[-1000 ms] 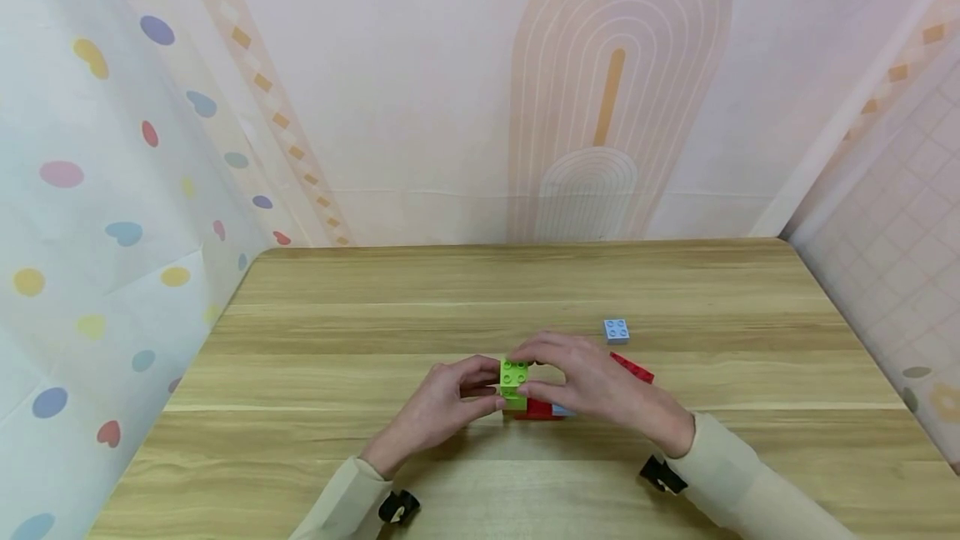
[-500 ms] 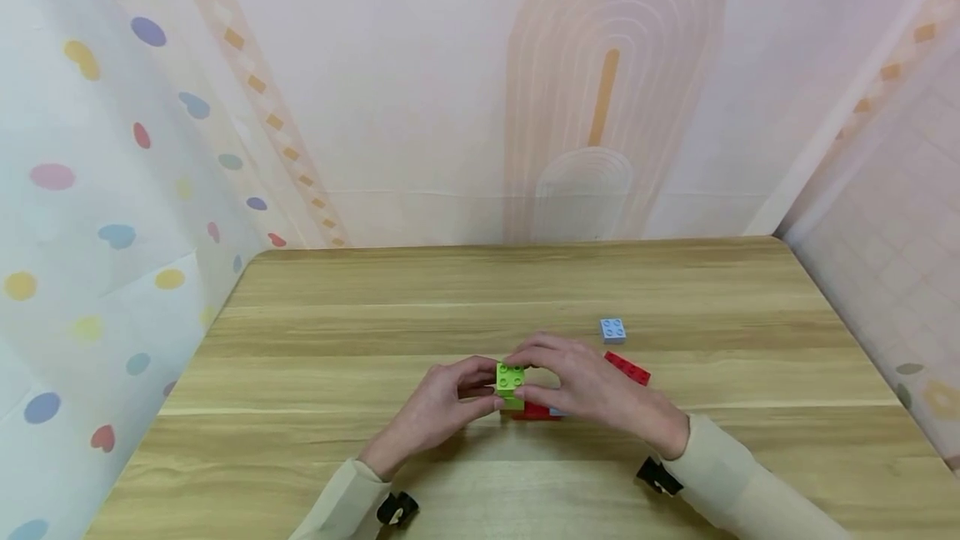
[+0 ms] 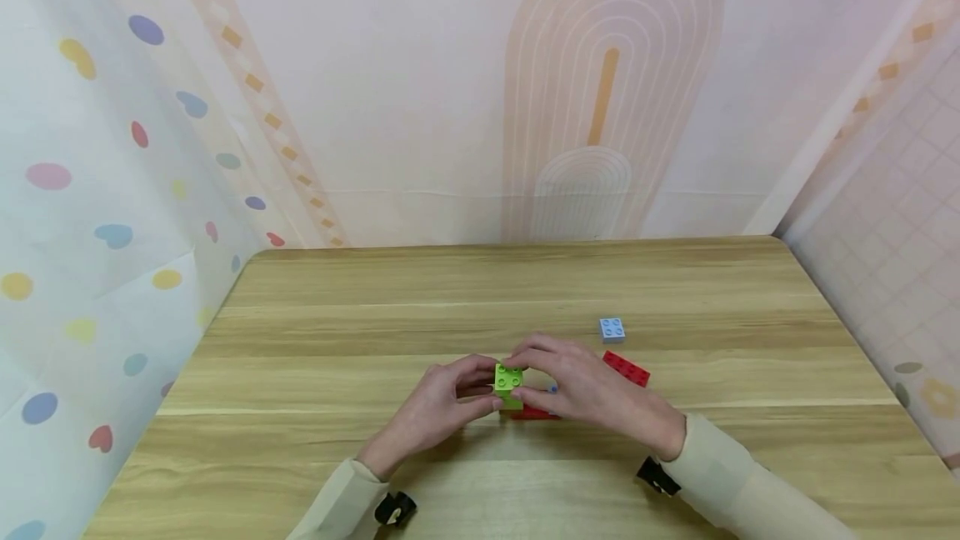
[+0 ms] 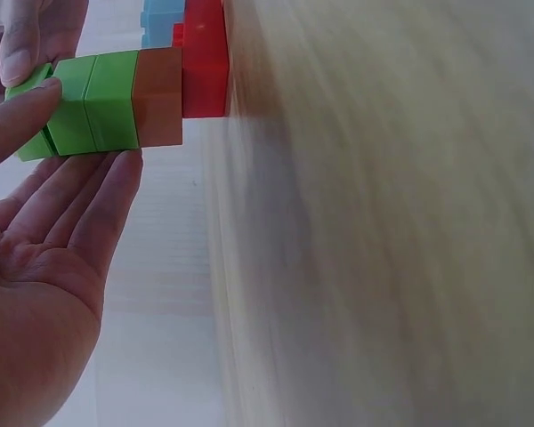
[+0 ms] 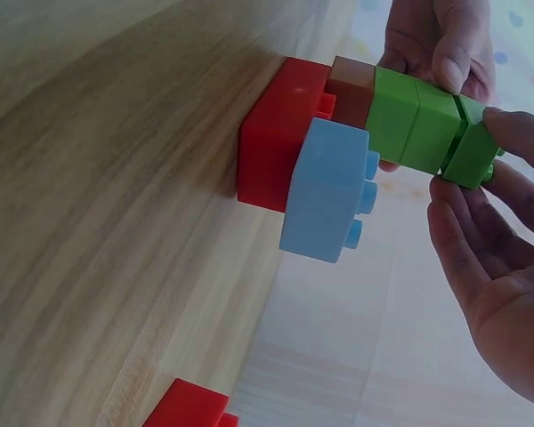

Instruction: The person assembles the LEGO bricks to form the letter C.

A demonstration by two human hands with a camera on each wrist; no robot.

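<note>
A small tower stands on a long red brick (image 5: 280,133): a brown brick (image 5: 350,89), then two green bricks (image 5: 409,120), and on top a third green brick (image 5: 472,147). A narrow, uneven gap shows under that top brick, which tilts slightly. Beside the tower, a light blue brick (image 5: 325,191) sits on the red one. My left hand (image 3: 431,407) holds the upper green bricks between thumb and fingers, with more fingers along the tower's side (image 4: 116,98). My right hand (image 3: 581,377) pinches the top green brick from the other side.
On the wooden table (image 3: 375,290), a loose light blue brick (image 3: 612,329) lies beyond my right hand. A red studded brick (image 3: 626,368) lies just behind my right wrist. A patterned cloth (image 3: 420,107) hangs at the table's back edge.
My right thumb has come down slightly, covering more of the light blue brick's side and baring a blue stud above it. The left hand keeps its hold. The head view has shifted a little.
</note>
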